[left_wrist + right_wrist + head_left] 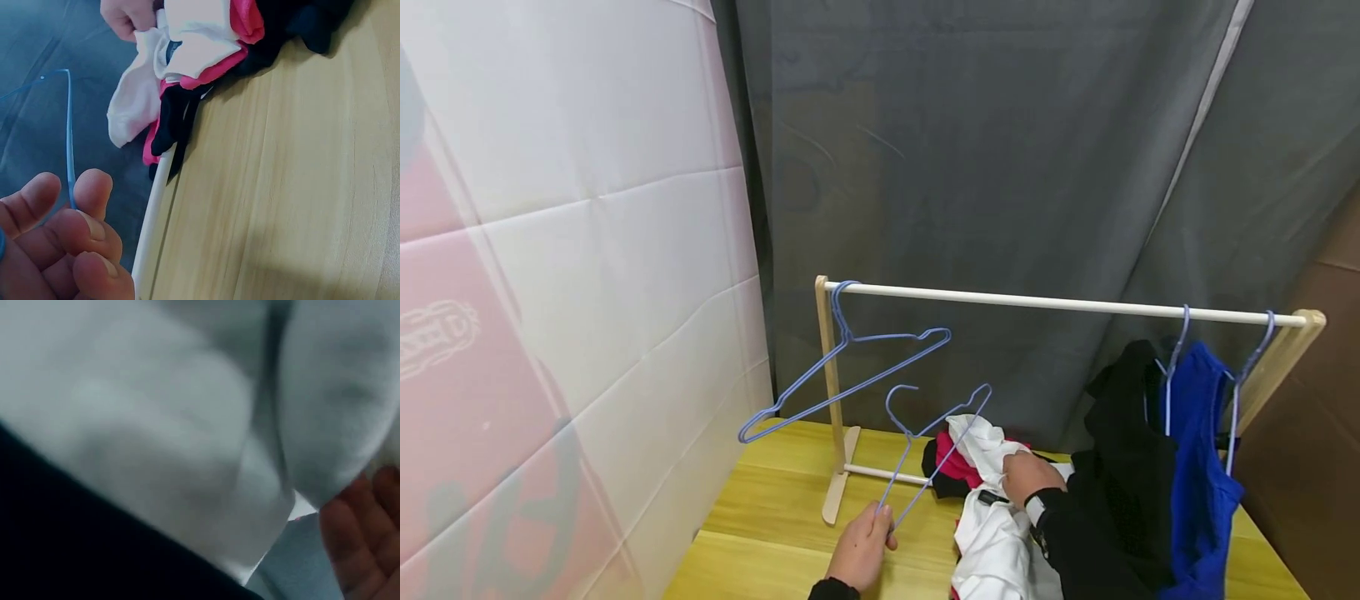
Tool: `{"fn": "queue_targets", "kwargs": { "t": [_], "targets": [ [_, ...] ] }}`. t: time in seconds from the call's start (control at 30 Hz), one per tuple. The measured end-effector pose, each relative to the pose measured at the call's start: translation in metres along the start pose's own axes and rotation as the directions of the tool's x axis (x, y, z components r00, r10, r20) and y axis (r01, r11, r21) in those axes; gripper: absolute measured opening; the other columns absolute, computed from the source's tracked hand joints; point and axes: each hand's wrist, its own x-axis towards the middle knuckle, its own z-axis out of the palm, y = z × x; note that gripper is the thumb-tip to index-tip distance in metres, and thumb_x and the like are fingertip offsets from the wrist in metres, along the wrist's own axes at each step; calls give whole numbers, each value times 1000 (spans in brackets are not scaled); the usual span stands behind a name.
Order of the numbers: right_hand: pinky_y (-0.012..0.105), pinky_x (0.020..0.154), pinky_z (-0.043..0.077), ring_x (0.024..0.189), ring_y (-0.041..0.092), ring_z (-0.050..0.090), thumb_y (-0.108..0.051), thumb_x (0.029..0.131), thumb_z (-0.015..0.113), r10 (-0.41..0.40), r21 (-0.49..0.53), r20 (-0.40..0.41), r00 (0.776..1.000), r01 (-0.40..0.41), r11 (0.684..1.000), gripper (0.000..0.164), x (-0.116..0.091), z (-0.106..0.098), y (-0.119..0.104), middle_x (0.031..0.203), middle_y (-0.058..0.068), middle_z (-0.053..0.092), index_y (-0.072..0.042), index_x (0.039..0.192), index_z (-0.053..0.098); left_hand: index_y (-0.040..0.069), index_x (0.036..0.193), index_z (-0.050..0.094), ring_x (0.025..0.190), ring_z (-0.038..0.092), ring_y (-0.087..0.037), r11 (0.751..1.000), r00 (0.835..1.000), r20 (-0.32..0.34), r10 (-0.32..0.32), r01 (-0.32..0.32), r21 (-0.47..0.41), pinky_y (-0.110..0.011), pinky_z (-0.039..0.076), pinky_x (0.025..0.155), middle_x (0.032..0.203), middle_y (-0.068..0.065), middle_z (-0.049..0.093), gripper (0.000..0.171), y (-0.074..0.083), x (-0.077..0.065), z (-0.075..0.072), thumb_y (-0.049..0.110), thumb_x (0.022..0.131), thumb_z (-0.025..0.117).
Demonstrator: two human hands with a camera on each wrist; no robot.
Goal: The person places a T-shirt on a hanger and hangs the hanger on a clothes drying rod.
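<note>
My left hand [862, 546] holds a blue wire hanger [911, 436] by its lower end, with the hook pointing up. In the left wrist view the thumb and fingers pinch the hanger's wire [70, 137]. My right hand [1030, 477] grips a white shirt [992, 533] on the pile, where a small dark label shows. The right wrist view is filled mostly by blurred white cloth [156, 425], with the fingers [350, 537] at its edge. Pink cloth [953, 460] and black cloth [175, 119] lie under the white shirt.
A rack with a white rail [1000, 297] stands on the wooden table [760, 500]. Blue hangers [850, 337] hang at its left end. A black garment [1127, 450] and a blue garment [1198, 467] hang at the right. Behind is a grey curtain [962, 167].
</note>
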Motion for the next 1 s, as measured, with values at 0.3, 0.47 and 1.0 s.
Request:
{"fn": "queue_targets", "kwargs": {
  "t": [0.3,0.47,1.0],
  "targets": [
    [38,63,50,71,22,59,2,81,75,-195,-15,-114,974,194,981,23,-3,13,-17,83,1,56,-14,90,61,15,90,57,60,45,-13,1000,999,35,-25,25,-11,-29,34,58,76,6,61,44,-3,-2,2,49,109,35],
    [28,47,36,49,12,41,14,84,67,-206,78,-96,974,214,974,56,1,8,-24,88,0,53,-22,127,63,14,92,58,61,47,-13,1000,999,43,-26,27,-6,-29,36,59,77,6,63,45,-4,-1,2,48,110,35],
    [51,76,53,87,31,68,-11,92,66,26,235,-85,996,-5,972,14,10,-29,-17,97,11,72,-8,105,71,14,93,58,62,52,-14,999,999,36,-34,36,-41,-30,39,58,79,4,65,44,-4,2,-6,48,110,35]
  ]
}}
